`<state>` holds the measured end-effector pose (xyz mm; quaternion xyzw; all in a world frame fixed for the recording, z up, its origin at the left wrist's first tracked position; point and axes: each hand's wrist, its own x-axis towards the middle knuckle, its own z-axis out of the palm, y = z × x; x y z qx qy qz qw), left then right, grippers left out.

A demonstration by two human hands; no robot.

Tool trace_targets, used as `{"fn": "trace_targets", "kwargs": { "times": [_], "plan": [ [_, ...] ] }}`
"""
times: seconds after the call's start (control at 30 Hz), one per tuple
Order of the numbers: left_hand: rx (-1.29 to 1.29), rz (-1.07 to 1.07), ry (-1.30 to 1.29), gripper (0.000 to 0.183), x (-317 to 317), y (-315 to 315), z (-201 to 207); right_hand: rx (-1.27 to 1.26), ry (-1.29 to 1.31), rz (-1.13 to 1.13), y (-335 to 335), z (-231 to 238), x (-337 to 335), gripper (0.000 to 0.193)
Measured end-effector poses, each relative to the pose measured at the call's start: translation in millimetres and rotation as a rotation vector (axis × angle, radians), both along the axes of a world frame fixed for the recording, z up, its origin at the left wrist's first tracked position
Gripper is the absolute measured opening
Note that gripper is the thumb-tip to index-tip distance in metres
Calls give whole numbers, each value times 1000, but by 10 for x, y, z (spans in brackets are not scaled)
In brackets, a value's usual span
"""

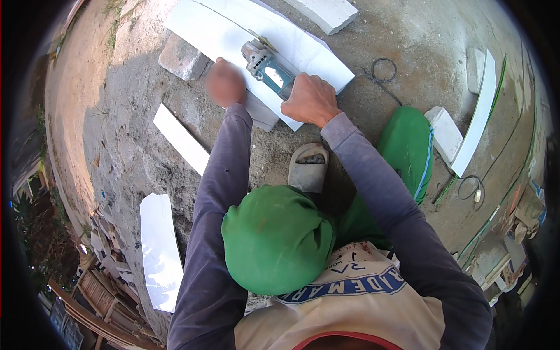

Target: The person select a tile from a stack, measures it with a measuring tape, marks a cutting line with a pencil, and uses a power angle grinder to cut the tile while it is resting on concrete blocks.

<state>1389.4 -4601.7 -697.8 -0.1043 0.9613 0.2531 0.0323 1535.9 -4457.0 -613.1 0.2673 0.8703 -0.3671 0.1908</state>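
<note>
My right hand (313,100) is wrapped around the body of a blue-green and grey angle grinder (274,74). The grinder's disc end rests at a thin dark line on a large glossy white panel (318,55). Beside the panel's near-left edge is my left hand (226,84). It is blurred, so its fingers and any contact with the panel are unclear. A rough grey block (182,57) shows at the panel's left edge, and another pale block (261,114) lies partly beneath it.
White offcuts lie left: a narrow strip (181,138) and a wider piece (161,251). On the right, a long white strip (475,119) leans on pale blocks (444,134). A dark cable (385,73) coils beyond my green-clad knee (406,146). A white block (326,13) lies far off.
</note>
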Motion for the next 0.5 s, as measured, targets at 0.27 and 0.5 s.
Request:
{"fn": "trace_targets", "kwargs": {
  "times": [0.27,0.5],
  "plan": [
    [-43,-11,33,55,0,6,-11,4,-10,7,14,31,63,25],
    [-43,-10,64,55,-9,-13,-52,-19,-28,-11,15,96,136,32]
  ]
}}
